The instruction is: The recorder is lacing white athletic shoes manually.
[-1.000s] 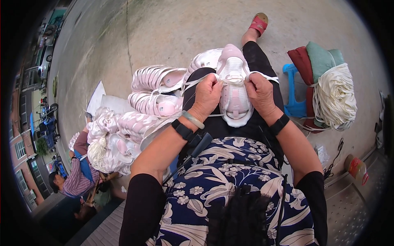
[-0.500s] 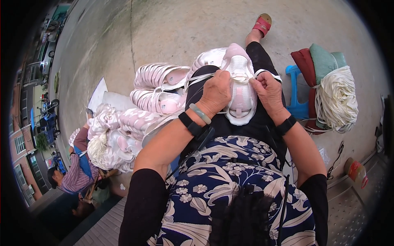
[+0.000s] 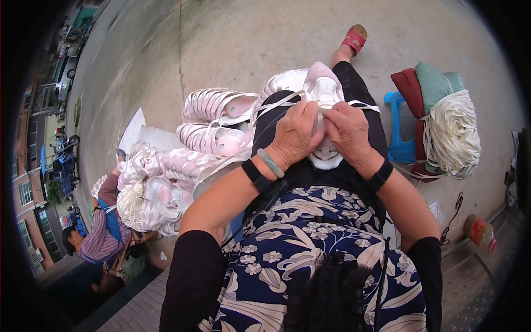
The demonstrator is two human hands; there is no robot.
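A white and pink shoe upper (image 3: 322, 83) lies lengthwise on my lap, its toe end pointing away from me. Over its middle, my left hand (image 3: 297, 133) and my right hand (image 3: 349, 131) are close together, fingers pinched. A white shoelace (image 3: 276, 104) trails from the left hand over my thigh, and another lace end (image 3: 365, 105) extends beyond the right hand. Both hands pinch lace at the upper's opening; the exact crossing is hidden behind the fingers. Against my left leg stand stacked pink and white shoe uppers (image 3: 206, 139).
A blue stool (image 3: 399, 149) at the right carries red and green cloth bundles (image 3: 434, 83) and a big hank of white laces (image 3: 453, 135). More uppers are heaped (image 3: 160, 193) at the left, near another person (image 3: 105, 238). A bottle (image 3: 480, 235) lies lower right.
My right hand has moved left and turned inward, meeting the left hand over the upper. The left hand has shifted slightly nearer to me. The hands now cover more of the upper.
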